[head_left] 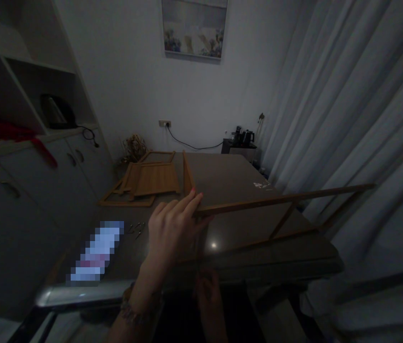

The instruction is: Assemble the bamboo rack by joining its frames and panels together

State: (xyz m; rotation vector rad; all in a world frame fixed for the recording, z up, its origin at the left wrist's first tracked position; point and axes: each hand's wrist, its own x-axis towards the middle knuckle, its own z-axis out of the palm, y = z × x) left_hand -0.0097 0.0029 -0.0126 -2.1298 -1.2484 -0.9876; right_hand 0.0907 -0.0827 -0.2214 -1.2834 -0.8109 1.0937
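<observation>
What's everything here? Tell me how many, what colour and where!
Table: one, grey-brown, centre
Wooden frame: one, brown, above table's near side
Wooden panels: several, brown, table's left
Metal bits: several, dark, near panels
White scraps: several, white, table's right
Blurred patch: one, bluish, front left
Kettle: one, dark, left shelf
Cloth: one, red, left shelf
Cabinet: one, pale, left
Painting: one, greyish, wall
Socket: one, pale, wall
Cable: one, black, back wall
Jug: one, black, back right
Curtain: one, pale, right
Left hand: one, bare, frame's corner
Right hand: one, bare, lower down

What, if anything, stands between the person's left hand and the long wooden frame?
Nothing visible does: the left hand is directly on the long wooden frame, gripping it at the near end of its upper rail.
</observation>
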